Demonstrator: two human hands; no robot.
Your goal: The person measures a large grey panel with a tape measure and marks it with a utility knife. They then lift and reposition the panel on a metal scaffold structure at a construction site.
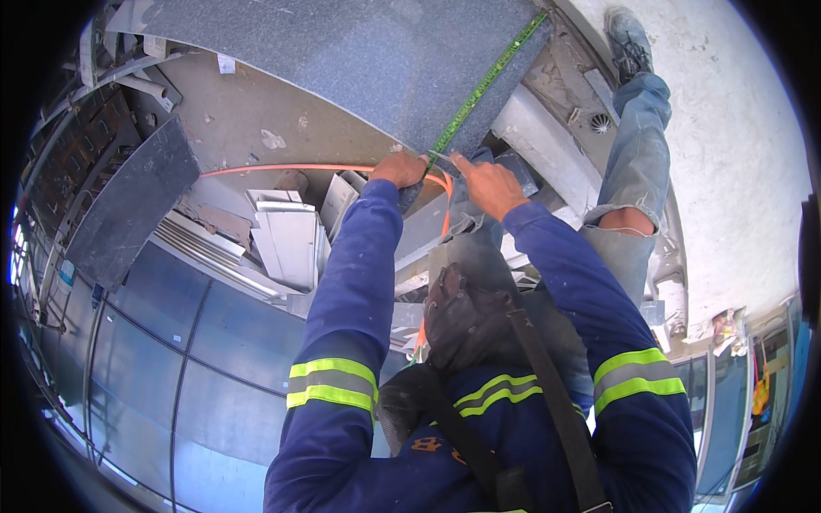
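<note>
A large grey speckled stone slab (359, 64) lies ahead of me, and a green tape measure (479, 90) stretches across it from the far right corner to the near edge. My left hand (399, 169) is closed at the near end of the tape, around a dark case partly hidden beneath it. Just to the right, my right hand (492, 184) is closed too, with the index finger pointing at the slab's edge by the tape. A thin pale stick-like thing shows at its fingertips, too small to name.
An orange hose (291, 166) runs under my hands and down past my legs. White offcuts (286, 244) are stacked at left, near a dark leaning panel (137, 205). A long pale block (547, 145) lies right of the slab. Glazed panels (145, 350) fill the lower left.
</note>
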